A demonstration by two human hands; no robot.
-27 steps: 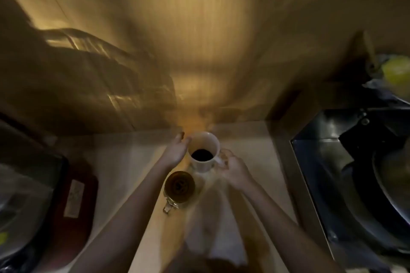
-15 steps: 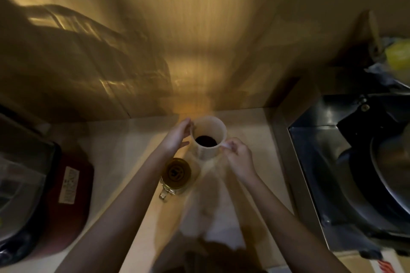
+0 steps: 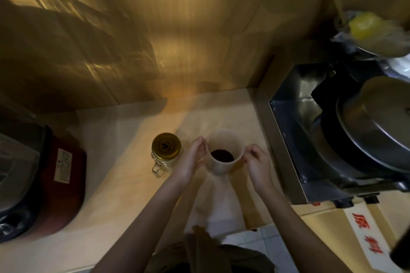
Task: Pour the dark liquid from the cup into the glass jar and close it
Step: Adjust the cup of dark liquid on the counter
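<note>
A white cup (image 3: 224, 146) with dark liquid (image 3: 222, 155) in its bottom is held upright above the counter. My left hand (image 3: 192, 157) grips its left side and my right hand (image 3: 257, 160) grips its right side. A glass jar (image 3: 166, 149) stands on the counter just left of my left hand. Its lid lies shut on top and its wire clasp (image 3: 158, 169) hangs on the near side. Nothing touches the jar.
A red and black cooker (image 3: 42, 175) sits at the counter's left edge. A steel sink (image 3: 295, 139) holding a lidded pot (image 3: 377, 122) lies to the right. A wooden wall (image 3: 177, 29) closes the back. A white label with red characters (image 3: 366, 230) is at lower right.
Both hands have drawn the cup toward me and to the right, away from the jar. The jar has stayed in place; the view has shifted.
</note>
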